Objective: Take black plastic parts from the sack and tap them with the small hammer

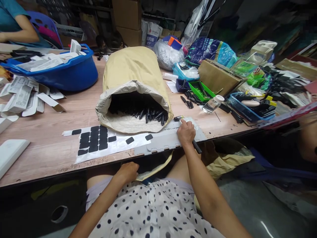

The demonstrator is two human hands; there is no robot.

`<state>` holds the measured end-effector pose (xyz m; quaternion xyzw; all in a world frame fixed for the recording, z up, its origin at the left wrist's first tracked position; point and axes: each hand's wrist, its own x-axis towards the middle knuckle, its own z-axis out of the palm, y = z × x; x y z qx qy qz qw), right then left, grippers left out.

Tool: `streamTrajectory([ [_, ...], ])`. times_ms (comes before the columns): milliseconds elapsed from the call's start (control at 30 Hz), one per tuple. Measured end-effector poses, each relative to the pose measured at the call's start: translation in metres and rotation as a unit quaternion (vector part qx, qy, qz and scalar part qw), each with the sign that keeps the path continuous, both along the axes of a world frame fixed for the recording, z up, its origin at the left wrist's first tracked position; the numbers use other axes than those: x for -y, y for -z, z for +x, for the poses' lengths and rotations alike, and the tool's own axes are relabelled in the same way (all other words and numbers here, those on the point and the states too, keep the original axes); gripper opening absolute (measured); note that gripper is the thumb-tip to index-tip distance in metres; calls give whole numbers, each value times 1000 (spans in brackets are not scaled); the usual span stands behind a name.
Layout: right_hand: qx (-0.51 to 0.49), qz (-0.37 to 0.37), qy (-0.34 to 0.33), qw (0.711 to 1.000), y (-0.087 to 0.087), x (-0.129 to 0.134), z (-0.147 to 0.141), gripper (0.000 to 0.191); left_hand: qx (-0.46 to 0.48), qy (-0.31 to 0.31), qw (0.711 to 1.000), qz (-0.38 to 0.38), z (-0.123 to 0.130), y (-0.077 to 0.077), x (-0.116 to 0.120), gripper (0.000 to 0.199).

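My right hand (186,133) is closed around a slim tool with a black handle (197,147). Its thin tip points at a small black piece (177,118) on a grey board (158,145) at the table edge. Below the edge, over my lap, my left hand (128,172) has its fingers curled in; whatever they hold is hidden. Right beside it runs the rim of a yellowish sack (156,169). On the table ahead lies a large tan sack (135,66), its mouth towards me, with many glossy black pen-like parts (155,115) inside.
A white sheet (121,142) with black stickers (94,138) lies left of the board. A blue basin (74,72) and loose white boxes (22,96) stand left. To the right are a green tray (201,91), a clear bottle (213,104) and a blue basket (252,110). Another person's arm (22,29) shows far left.
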<state>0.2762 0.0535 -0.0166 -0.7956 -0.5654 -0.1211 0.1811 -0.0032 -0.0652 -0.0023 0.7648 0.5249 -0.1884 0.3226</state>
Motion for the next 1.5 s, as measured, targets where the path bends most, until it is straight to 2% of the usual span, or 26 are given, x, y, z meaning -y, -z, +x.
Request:
streamTrajectory([
  [67, -1, -4, 0, 1000, 0, 0, 0, 39, 40, 17, 999, 4, 4, -13, -5, 17],
  [167, -1, 0, -4, 1000, 0, 0, 0, 39, 194, 26, 981, 11, 11, -36, -24, 16],
  [233, 1, 3, -6, 1000, 1, 0, 1, 39, 284, -27, 957, 44, 17, -48, -47, 19],
  [300, 4, 2, -6, 1000, 1, 0, 1, 38, 295, -141, 935, 134, 23, -52, -79, 22],
  [367, 3, -2, -3, 1000, 1, 0, 0, 39, 248, -258, 895, 267, 29, -48, -113, 19],
  [433, 1, -5, -1, 1000, 0, 0, 0, 40, 208, -323, 855, 350, 32, -37, -144, 14],
  [533, 0, -8, -7, 1000, -1, 0, -1, 40, 187, -354, 836, 375, 33, -18, -174, 8],
  [600, -1, -11, -9, 1000, 0, 0, -1, 40, 190, -352, 836, 375, 32, -10, -181, 5],
  [667, 0, -14, -8, 1000, 1, 0, 0, 40, 193, -347, 835, 380, 29, -8, -177, 3],
  [733, 0, -9, -7, 1000, 2, -1, 0, 40, 206, -334, 836, 385, 25, -12, -163, 4],
  [867, 2, 13, -9, 1000, 5, -1, 1, 39, 284, -244, 860, 347, 12, -20, -114, 9],
  [1000, -10, 8, -5, 1000, 4, -1, 1, 38, 313, -168, 885, 303, 0, -9, -74, 10],
  [1167, -54, -4, -5, 999, -6, -1, 3, 37, 315, -159, 885, 303, -5, 4, -68, 11],
  [1267, -104, 54, -12, 993, -19, 9, -3, 40, 313, -158, 887, 300, -4, 3, -71, 11],
  [1367, -165, 131, -95, 973, -33, 32, -22, 43, 314, -164, 886, 299, -3, 2, -70, 12],
  [1500, -260, 111, -298, 912, -46, 70, -61, 38, 321, -173, 883, 295, -2, 4, -70, 9],
])
